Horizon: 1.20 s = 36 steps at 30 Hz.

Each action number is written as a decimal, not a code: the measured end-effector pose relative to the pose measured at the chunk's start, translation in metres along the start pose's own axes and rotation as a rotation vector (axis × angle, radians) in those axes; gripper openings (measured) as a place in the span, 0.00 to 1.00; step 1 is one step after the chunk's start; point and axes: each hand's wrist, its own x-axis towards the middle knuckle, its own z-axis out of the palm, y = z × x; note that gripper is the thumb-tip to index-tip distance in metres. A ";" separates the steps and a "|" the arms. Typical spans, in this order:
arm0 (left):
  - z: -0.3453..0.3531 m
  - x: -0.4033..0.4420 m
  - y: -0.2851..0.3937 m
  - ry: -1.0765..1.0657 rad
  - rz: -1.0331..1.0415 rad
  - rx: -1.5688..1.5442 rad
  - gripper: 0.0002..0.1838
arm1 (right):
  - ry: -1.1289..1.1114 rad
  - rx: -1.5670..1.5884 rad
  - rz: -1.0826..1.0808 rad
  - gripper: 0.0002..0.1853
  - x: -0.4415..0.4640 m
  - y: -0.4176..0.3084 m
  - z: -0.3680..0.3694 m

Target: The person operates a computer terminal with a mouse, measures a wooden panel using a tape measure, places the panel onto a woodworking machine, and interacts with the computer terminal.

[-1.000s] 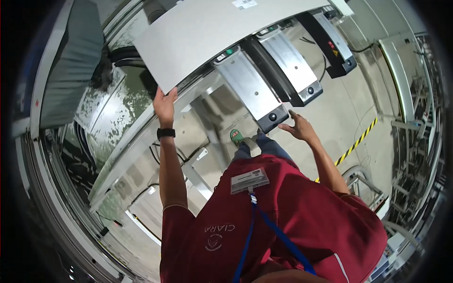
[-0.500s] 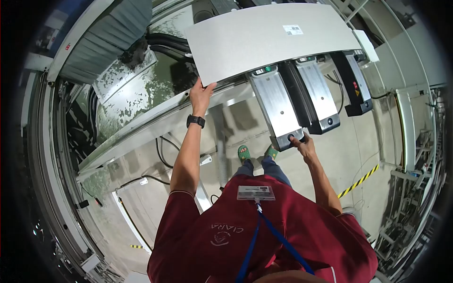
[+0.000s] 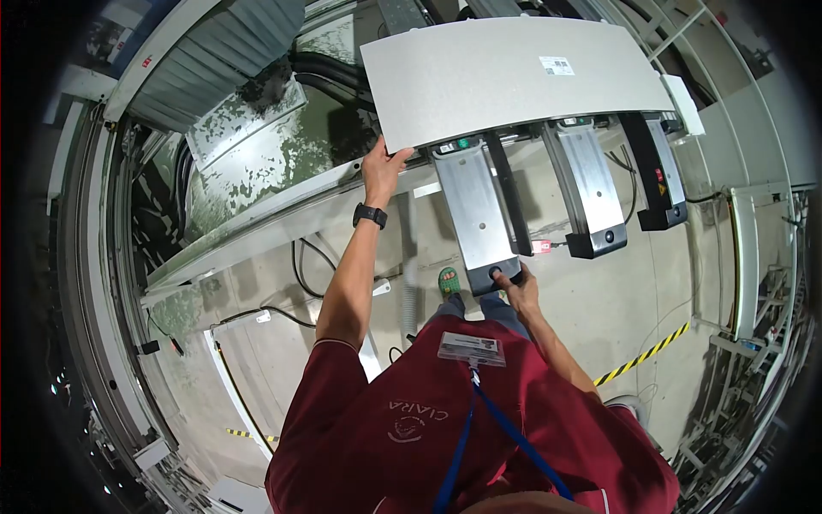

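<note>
My left hand (image 3: pixel 383 174) holds the lower left corner of a pale grey panel (image 3: pixel 505 81), thumb and fingers at its edge. A white label is on the panel's top face. Below the panel's front edge, several metal arms with black ends stick out towards me. My right hand (image 3: pixel 521 289) grips the black end of the leftmost metal arm (image 3: pixel 478 210), thumb on its round black knob. A second metal arm (image 3: pixel 596 193) stands apart to the right, with a gap between them. The black-sided arm (image 3: pixel 652 171) is farther right.
A long metal rail (image 3: pixel 257 223) runs to the left of the panel. Black hoses (image 3: pixel 330 73) lie behind it, near a grey pleated cover (image 3: pixel 218 64). Cables and a yellow-black striped strip (image 3: pixel 642 353) are on the floor. A metal frame (image 3: pixel 747 265) stands at the right.
My right hand has closed round the end of the leftmost arm, which has shifted left, away from the middle arm. The gap between them has widened. The view has shifted too.
</note>
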 end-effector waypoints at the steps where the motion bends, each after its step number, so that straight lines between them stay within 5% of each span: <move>1: 0.000 0.001 0.000 -0.004 -0.001 0.003 0.22 | -0.016 0.019 0.001 0.32 0.000 0.006 0.005; 12: -0.001 0.000 -0.008 -0.065 -0.060 0.062 0.25 | 0.039 -0.079 -0.090 0.35 0.007 0.054 0.034; 17: -0.003 0.000 -0.007 -0.073 -0.042 0.036 0.29 | -0.170 0.004 -0.011 0.44 0.003 0.025 0.020; 19: -0.004 0.004 -0.002 -0.069 -0.006 0.037 0.29 | -0.158 -0.222 -0.118 0.43 0.008 0.042 0.004; 20: -0.005 -0.001 0.004 -0.012 0.077 0.100 0.33 | -0.028 -0.420 -0.236 0.39 0.008 0.043 -0.007; 22: -0.005 0.004 -0.010 0.038 0.312 0.192 0.41 | -0.042 -0.309 -0.192 0.32 0.014 0.005 -0.043; 24: -0.004 -0.001 -0.006 0.015 0.347 0.281 0.42 | 0.044 -0.081 -0.404 0.24 0.064 -0.008 -0.080; 28: 0.010 0.007 -0.020 -0.105 0.399 0.127 0.41 | 0.370 0.023 -0.288 0.39 0.164 -0.120 -0.137; 30: 0.007 0.010 -0.027 0.033 0.599 0.528 0.40 | 0.480 0.222 -0.278 0.44 0.209 -0.164 -0.147; 31: 0.013 -0.001 -0.002 -0.024 0.385 0.273 0.39 | 0.594 0.148 -0.341 0.45 0.271 -0.155 -0.160; 34: 0.005 0.015 -0.022 0.038 0.530 0.547 0.36 | 0.656 0.166 -0.340 0.43 0.341 -0.165 -0.171; 36: 0.010 0.004 -0.004 0.012 0.426 0.406 0.35 | 0.636 0.183 -0.342 0.38 0.341 -0.180 -0.167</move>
